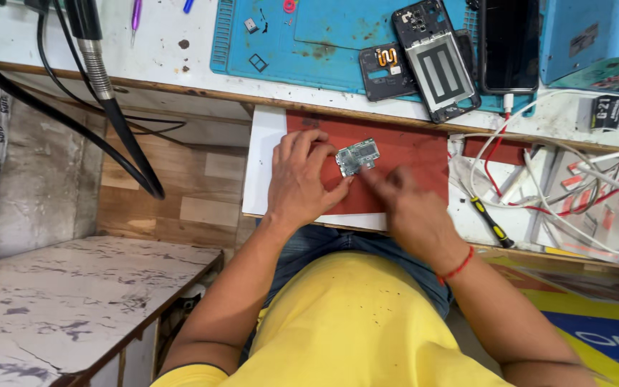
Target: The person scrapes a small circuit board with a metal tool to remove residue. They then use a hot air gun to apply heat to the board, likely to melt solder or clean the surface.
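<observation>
left hand [301,179] pinches circuit board [357,157] — right hand [411,208] beside; opened phone [435,61] beyond

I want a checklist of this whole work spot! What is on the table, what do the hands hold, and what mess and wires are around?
Surface: red mat on a pull-out board below the white bench.
Job's things: small circuit board on the red mat.
Clutter: blue mat with an opened phone frame, a dark phone, small parts; screwdriver.
Grippers: left hand pinches the circuit board's edge; right hand blurred, fingertips just beside it.
Cables: white and red wires tangled at right; black hoses at left.
Surroundings: marble-look shelf, wood panel wall.
</observation>
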